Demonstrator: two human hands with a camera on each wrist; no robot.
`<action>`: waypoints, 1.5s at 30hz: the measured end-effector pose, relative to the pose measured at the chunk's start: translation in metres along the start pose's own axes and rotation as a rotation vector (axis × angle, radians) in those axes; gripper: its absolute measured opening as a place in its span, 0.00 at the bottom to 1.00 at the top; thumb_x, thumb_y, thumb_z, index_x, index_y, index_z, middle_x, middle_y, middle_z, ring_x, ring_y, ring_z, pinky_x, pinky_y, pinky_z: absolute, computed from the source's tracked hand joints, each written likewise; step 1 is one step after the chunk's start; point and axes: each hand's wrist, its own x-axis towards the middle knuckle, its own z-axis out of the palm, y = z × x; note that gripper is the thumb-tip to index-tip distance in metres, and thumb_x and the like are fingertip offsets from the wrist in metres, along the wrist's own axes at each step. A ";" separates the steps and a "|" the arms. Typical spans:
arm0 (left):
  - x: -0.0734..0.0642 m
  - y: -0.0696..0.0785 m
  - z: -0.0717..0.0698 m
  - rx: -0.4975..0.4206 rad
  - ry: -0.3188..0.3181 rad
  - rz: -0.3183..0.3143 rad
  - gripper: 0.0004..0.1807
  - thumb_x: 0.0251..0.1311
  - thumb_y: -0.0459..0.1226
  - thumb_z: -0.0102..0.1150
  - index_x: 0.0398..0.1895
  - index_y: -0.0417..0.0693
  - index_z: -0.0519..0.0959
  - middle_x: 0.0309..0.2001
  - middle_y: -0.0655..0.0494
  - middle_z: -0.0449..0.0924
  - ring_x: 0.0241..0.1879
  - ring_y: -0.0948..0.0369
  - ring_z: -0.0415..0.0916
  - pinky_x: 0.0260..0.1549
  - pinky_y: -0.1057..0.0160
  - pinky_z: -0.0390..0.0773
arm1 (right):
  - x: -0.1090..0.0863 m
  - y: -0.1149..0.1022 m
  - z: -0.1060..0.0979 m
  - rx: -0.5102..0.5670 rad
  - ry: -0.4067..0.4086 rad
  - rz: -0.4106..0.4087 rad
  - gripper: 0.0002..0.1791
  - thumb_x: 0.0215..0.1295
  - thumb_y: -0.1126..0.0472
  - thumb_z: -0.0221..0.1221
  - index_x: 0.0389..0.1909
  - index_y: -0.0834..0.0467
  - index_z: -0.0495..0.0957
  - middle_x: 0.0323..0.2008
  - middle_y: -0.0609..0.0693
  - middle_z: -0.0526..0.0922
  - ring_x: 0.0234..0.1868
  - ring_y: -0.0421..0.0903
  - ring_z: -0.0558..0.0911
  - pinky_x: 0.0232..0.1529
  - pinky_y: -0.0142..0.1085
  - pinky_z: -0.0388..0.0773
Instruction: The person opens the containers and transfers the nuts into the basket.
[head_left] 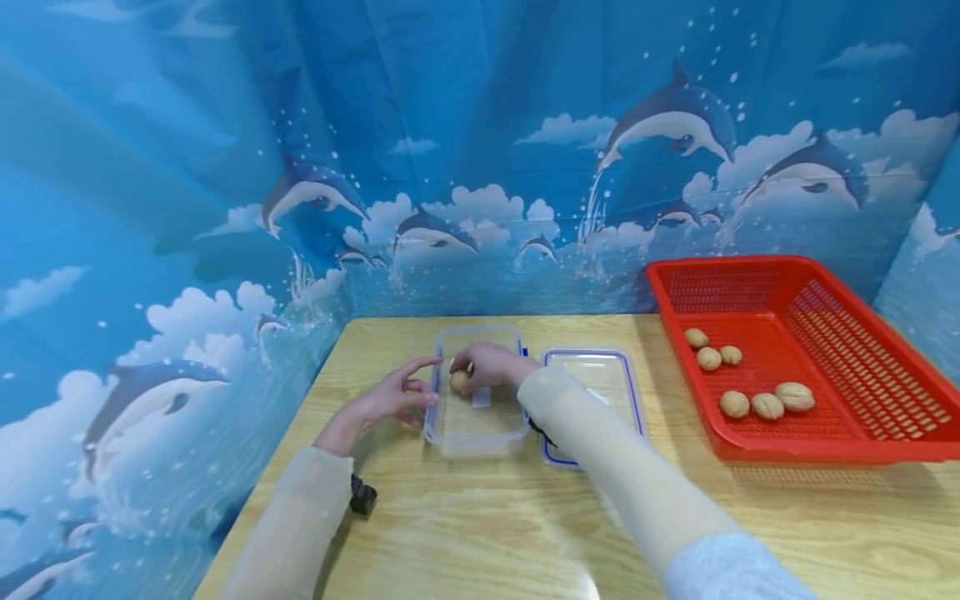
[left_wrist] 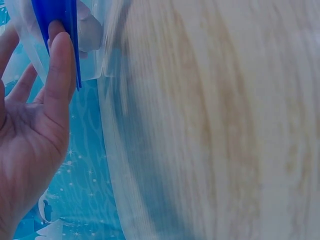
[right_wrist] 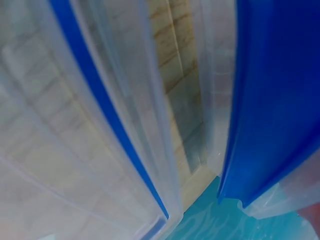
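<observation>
A walnut [head_left: 460,382] is pinched between the thumb and fingers of my right hand [head_left: 487,365], low inside a clear plastic food container [head_left: 480,442]. My left hand [head_left: 390,398] is at the container's left wall, fingers spread and loosely bent, with fingertips at the rim. In the left wrist view, the thumb of the left hand [left_wrist: 37,110] lies against a blue locking flap [left_wrist: 56,11] on that side. Another blue flap [right_wrist: 280,85] fills the right of the right wrist view, where the right hand barely shows. A small white label [head_left: 482,397] lies by the walnut.
The clear lid [head_left: 588,360] with a blue seal lies right of the container, under my right forearm. A red slotted basket [head_left: 840,342] at the right holds several walnuts [head_left: 708,358]. Behind the wooden table [head_left: 465,533] hangs a blue dolphin-print curtain [head_left: 480,125].
</observation>
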 end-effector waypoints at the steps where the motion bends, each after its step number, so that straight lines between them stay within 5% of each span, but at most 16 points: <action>1: 0.000 0.000 0.000 0.003 0.000 0.003 0.38 0.68 0.35 0.57 0.77 0.53 0.51 0.40 0.48 0.78 0.39 0.55 0.80 0.32 0.53 0.83 | 0.000 0.000 0.000 0.000 0.002 0.004 0.24 0.54 0.65 0.70 0.53 0.62 0.80 0.49 0.52 0.83 0.49 0.48 0.79 0.53 0.35 0.73; 13: 0.000 0.001 0.001 0.022 -0.042 0.061 0.40 0.66 0.42 0.60 0.76 0.53 0.52 0.41 0.48 0.78 0.39 0.55 0.81 0.33 0.52 0.84 | -0.003 0.002 -0.003 0.068 0.003 0.051 0.24 0.56 0.65 0.69 0.55 0.61 0.79 0.50 0.52 0.82 0.47 0.47 0.80 0.51 0.35 0.75; 17: -0.002 0.001 0.002 0.018 -0.012 0.024 0.40 0.66 0.39 0.60 0.77 0.53 0.51 0.42 0.48 0.79 0.40 0.55 0.81 0.34 0.51 0.84 | -0.006 0.000 -0.012 0.058 0.010 0.024 0.23 0.57 0.65 0.68 0.55 0.61 0.79 0.50 0.52 0.82 0.48 0.47 0.80 0.50 0.35 0.76; 34: 0.002 0.001 0.001 0.052 0.019 -0.001 0.39 0.67 0.38 0.60 0.76 0.52 0.52 0.41 0.46 0.79 0.38 0.54 0.81 0.32 0.52 0.84 | -0.054 0.000 -0.080 0.168 0.022 -0.006 0.23 0.63 0.64 0.65 0.59 0.64 0.75 0.53 0.55 0.79 0.49 0.49 0.80 0.49 0.37 0.78; 45: 0.002 0.002 0.000 0.046 0.005 0.003 0.39 0.68 0.36 0.58 0.77 0.51 0.51 0.40 0.47 0.78 0.37 0.55 0.81 0.32 0.53 0.84 | -0.094 0.015 -0.121 0.188 0.084 0.051 0.23 0.62 0.64 0.66 0.58 0.63 0.76 0.52 0.56 0.79 0.48 0.51 0.80 0.49 0.42 0.78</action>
